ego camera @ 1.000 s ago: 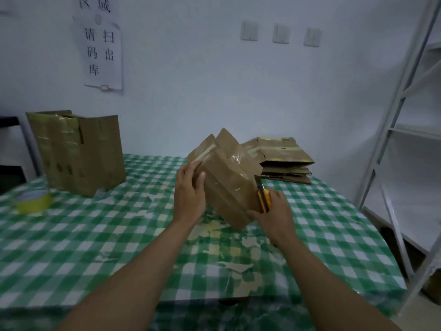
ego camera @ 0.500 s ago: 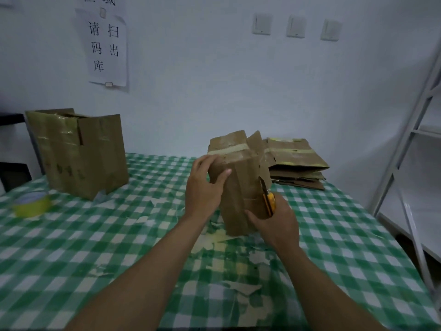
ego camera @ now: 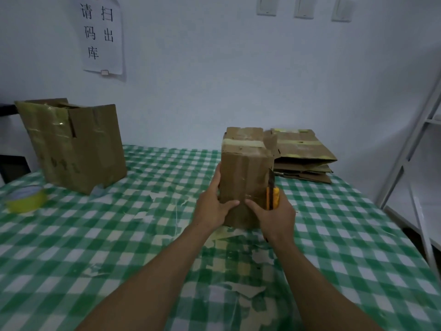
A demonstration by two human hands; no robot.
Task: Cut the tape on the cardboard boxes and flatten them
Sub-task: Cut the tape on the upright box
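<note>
A small brown cardboard box (ego camera: 245, 177) is standing on end near the middle of the desk (ego camera: 95, 235), which is wearing a green-and-white checked cloth. The box's long axis is running straight up and down, and its broad taped face is turning toward the person. A pale yellowish strip of tape (ego camera: 243, 144) is crossing it just below the top, where a loose flap is sticking up.

The left hand (ego camera: 213, 206) is holding the box's left side low down. Its grip is wrapping the corner, with the thumb lying across the front face.

The right hand (ego camera: 274, 213) is closing its grip round an orange utility knife (ego camera: 272, 197) while its thumb is pressing on the front face beside the left thumb. The knife is standing almost upright against the box's right front edge, blade pointing up.

Toward the desk's far left corner a larger brown cardboard box (ego camera: 71, 144) is sitting with its top open. A yellow roll of tape (ego camera: 25, 199) is lying near the left edge. A stack of flattened brown cardboard (ego camera: 303, 154) is resting by the far edge, just behind the small box. Torn scraps of tape (ego camera: 248, 290) are littering the cloth toward the near edge.
</note>
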